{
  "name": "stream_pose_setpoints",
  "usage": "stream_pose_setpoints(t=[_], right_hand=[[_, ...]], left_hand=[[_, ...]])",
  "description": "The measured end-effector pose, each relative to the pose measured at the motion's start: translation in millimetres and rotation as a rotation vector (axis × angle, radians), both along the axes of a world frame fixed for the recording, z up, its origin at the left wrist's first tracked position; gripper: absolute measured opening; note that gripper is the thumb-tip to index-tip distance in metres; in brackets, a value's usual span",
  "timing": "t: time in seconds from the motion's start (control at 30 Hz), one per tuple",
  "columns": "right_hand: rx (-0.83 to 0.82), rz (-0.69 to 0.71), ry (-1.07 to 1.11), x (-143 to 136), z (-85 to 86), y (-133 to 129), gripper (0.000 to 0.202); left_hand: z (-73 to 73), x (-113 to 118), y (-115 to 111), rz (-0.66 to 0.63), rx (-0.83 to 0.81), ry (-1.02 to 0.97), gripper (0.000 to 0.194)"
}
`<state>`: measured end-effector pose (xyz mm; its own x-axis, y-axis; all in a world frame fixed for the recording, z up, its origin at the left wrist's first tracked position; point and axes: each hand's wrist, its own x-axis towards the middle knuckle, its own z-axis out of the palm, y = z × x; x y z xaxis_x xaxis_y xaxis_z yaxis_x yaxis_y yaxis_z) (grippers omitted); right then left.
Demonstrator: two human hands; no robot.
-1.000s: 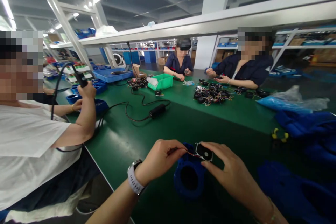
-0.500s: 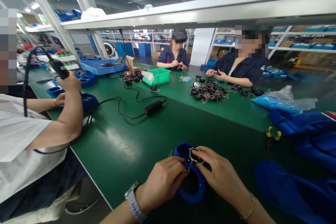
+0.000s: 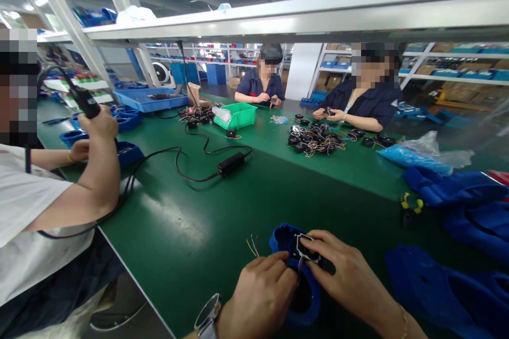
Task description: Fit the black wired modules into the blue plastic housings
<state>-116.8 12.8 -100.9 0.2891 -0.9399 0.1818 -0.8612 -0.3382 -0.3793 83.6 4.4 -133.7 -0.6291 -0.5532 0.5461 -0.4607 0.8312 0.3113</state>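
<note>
Low in front of me lies a blue plastic housing point(image 3: 315, 302) with a large round opening in its near half. A black part with a white outline point(image 3: 307, 249) sits at its upper section, tilted. My right hand point(image 3: 350, 270) grips that part from the right, fingers on top and thumb below. My left hand point(image 3: 262, 288) is closed, its fingertips pinching thin wires point(image 3: 300, 266) that run down from the black part. Loose wire ends point(image 3: 253, 246), yellow, red and white or blue, stick out behind the left hand. My fingers hide much of the housing's middle.
Blue housings point(image 3: 441, 286) and yellow-black cutters point(image 3: 411, 205) lie at right. Black parts with wires point(image 3: 316, 140) are heaped beyond, near a green bin point(image 3: 238, 115). A black cable adapter point(image 3: 231, 163) lies mid-table. One co-worker point(image 3: 91, 169) works at left, two opposite.
The view has shifted slightly, and my hands with the housing appear a little lower and farther right. More of the loose wire ends shows behind my left hand. Both grips stay the same.
</note>
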Motion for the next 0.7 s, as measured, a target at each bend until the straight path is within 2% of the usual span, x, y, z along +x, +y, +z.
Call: stream_pose_setpoints(t=[0.23,0.5,0.6,0.7], right_hand=[[0.109,-0.021,-0.007,1.1,17.5,2.1,0.026],[0.12,-0.049,0.047,-3.1,11.3,9.0,0.029],[0.127,-0.063,0.064,-1.5,16.2,8.9,0.03],[0.177,-0.017,0.034,1.3,25.5,5.7,0.027]], left_hand=[[-4.7,-7.1,2.6,0.005,-0.034,0.012,0.026],[-1.4,-2.7,1.8,-0.061,0.01,-0.023,0.02],[-0.7,-2.1,2.7,-0.081,0.022,-0.03,0.018],[0.7,-2.4,4.4,-0.098,0.032,-0.033,0.018]])
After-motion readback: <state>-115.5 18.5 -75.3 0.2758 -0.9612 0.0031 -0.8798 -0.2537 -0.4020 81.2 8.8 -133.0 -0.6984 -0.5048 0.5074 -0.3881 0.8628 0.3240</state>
